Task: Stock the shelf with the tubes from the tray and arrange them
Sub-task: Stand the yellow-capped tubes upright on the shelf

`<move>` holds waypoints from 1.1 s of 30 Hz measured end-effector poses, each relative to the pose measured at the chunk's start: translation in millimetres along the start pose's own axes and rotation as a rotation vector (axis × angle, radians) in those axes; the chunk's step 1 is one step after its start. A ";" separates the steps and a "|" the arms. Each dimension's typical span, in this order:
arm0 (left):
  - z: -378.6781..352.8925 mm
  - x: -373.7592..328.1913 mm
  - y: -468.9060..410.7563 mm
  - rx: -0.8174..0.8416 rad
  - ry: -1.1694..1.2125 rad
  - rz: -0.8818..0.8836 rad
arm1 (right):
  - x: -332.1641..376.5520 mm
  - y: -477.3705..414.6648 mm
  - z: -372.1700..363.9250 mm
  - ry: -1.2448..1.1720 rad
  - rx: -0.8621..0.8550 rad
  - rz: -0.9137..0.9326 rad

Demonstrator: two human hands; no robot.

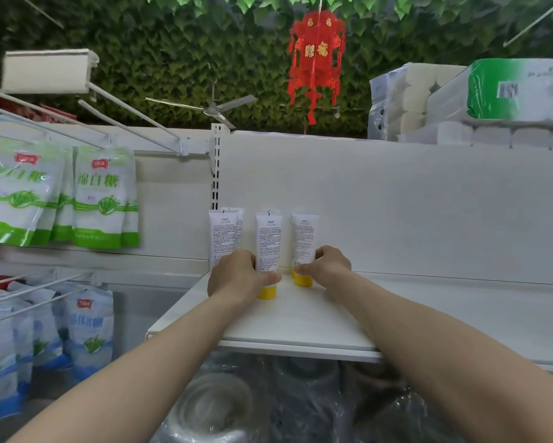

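The head view, the only one, looks along both forearms to a white shelf where tubes stand cap-down near its left end, close to the back panel. The step in hand looks like arranging rather than fetching: both hands are on tubes that already stand on the shelf, and the tray is not in view. The left hand grasps the middle tube low on its body, with the thumb lying across the front just above the yellow cap and the other fingers wrapped out of sight behind. The right hand holds the right tube the same way, its thumb pressed to the front just above that tube's cap and its curled fingers round the far side. The left tube stands just beside the left hand's knuckles, untouched as far as can be seen, and a second tube shows behind it and behind the middle one. The middle tube sits a little nearer the shelf edge than its neighbours, so the next move probably calls for sliding it back into line and evening the gaps while keeping both tubes upright on their narrow caps. Sugar bags hang on hooks to the left.
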State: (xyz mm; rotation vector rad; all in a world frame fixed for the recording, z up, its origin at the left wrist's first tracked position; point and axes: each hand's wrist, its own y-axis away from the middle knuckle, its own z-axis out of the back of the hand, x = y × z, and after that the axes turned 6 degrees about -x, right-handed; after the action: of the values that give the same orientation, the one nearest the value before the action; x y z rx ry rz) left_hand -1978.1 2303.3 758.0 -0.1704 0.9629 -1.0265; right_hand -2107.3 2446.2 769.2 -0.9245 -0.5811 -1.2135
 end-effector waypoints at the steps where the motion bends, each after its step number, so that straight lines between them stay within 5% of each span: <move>1: -1.0 0.1 -0.2 -0.003 0.001 -0.006 | -1.0 -1.2 -0.4 0.003 0.002 0.004; 33: -1.7 -3.8 4.3 0.008 0.023 -0.038 | -10.5 -9.5 -8.2 0.058 0.018 0.075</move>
State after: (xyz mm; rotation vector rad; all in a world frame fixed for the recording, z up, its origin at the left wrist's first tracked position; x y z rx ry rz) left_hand -1977.2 2309.2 756.9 -0.1709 0.9796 -1.0691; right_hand -2120.1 2444.2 759.2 -0.8860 -0.5065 -1.1621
